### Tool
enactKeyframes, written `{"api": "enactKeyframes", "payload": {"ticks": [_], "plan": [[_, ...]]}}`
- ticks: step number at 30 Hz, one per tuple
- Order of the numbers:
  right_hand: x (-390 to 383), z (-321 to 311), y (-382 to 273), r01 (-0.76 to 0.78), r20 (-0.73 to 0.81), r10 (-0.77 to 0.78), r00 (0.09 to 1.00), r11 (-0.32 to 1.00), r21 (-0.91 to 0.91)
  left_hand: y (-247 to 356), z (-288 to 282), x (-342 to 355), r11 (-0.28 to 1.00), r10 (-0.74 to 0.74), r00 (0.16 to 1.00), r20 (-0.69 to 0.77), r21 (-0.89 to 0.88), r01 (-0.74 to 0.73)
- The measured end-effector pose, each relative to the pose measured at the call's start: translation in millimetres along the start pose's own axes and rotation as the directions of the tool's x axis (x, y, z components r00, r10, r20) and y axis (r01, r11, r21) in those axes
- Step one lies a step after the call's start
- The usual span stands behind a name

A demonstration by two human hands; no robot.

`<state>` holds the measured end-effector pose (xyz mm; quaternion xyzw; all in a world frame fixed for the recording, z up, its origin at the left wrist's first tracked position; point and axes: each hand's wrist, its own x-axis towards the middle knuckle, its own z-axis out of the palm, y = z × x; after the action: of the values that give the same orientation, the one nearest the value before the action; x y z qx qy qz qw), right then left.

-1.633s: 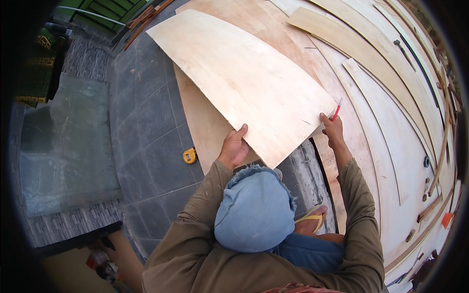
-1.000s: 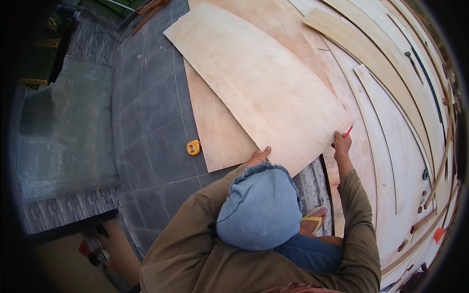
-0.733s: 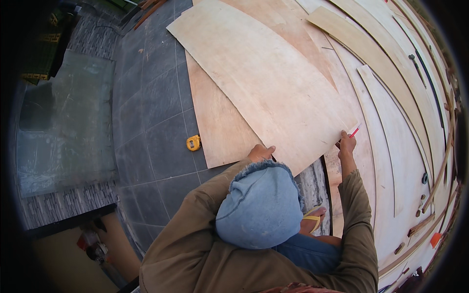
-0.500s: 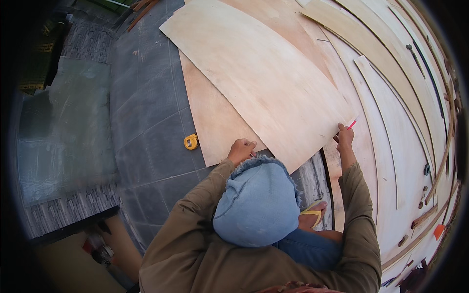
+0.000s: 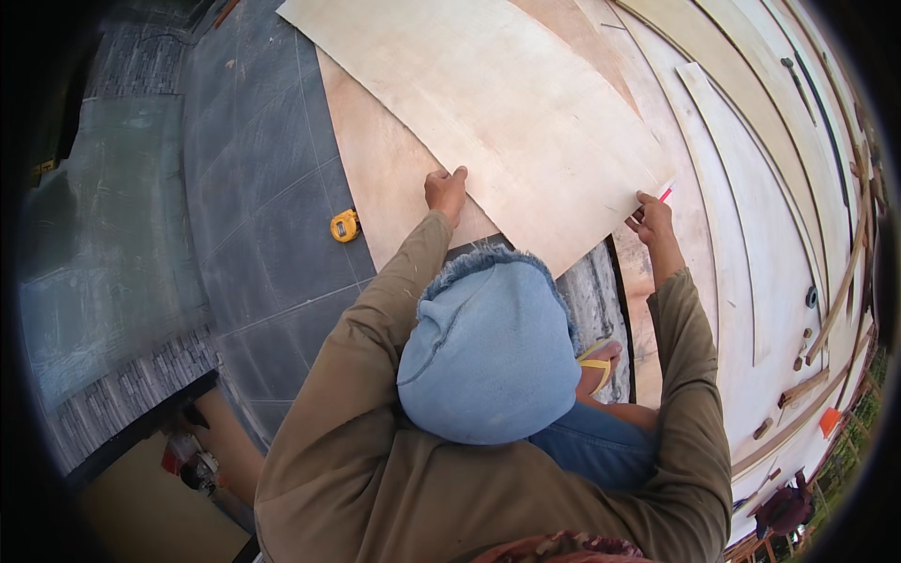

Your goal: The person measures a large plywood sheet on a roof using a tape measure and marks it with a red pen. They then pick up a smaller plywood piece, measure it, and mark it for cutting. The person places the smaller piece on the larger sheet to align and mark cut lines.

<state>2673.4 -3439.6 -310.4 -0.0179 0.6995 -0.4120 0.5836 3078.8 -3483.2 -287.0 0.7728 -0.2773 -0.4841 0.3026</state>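
A large pale plywood sheet (image 5: 507, 122) lies at an angle over another thin wooden sheet (image 5: 375, 159). At the upper sheet's left edge is my left hand (image 5: 445, 195), fingers curled and thumb against the edge. My right hand (image 5: 654, 222) is closed at the near right corner, with a red pencil (image 5: 666, 193) sticking out beyond its fingers. Its grip under the sheet is partly hidden. A yellow tape measure (image 5: 345, 225) rests on the dark tiles left of the sheets. My knee in frayed blue denim (image 5: 493, 352) rises between my arms.
Grey floor tiles (image 5: 272, 235) spread on the left, beside a glassy panel (image 5: 113, 235). Several long pale boards (image 5: 732, 206) lie at the right, with a hammer-like tool (image 5: 798, 89) and wood scraps (image 5: 803, 385) on them. My foot in a yellow flip-flop (image 5: 597, 364) is near the sheet.
My left hand has moved forward from the near edge of the lower sheet to the upper sheet's left edge. My right hand stays at the corner with the pencil. The view has shifted slightly.
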Motion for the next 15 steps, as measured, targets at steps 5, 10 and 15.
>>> {"api": "enactKeyframes", "payload": {"ticks": [5, 10, 15], "plan": [[-11, 2, -18, 0.166, -0.171, -0.151, 0.974, 0.983, 0.08, 25, -6, 17, 0.971, -0.176, 0.982, 0.07, -0.148, 0.185], [-27, 4, -48, 0.309, -0.23, -0.27, 0.935, 0.939, 0.151, 55, -10, 42, 0.789, -0.071, 0.955, 0.287, -0.57, 0.23], [-16, -2, -52, 0.371, -0.28, -0.329, 0.902, 0.922, 0.112, 63, -1, 56, 0.809, -0.01, 0.957, 0.291, -0.56, 0.179]]}}
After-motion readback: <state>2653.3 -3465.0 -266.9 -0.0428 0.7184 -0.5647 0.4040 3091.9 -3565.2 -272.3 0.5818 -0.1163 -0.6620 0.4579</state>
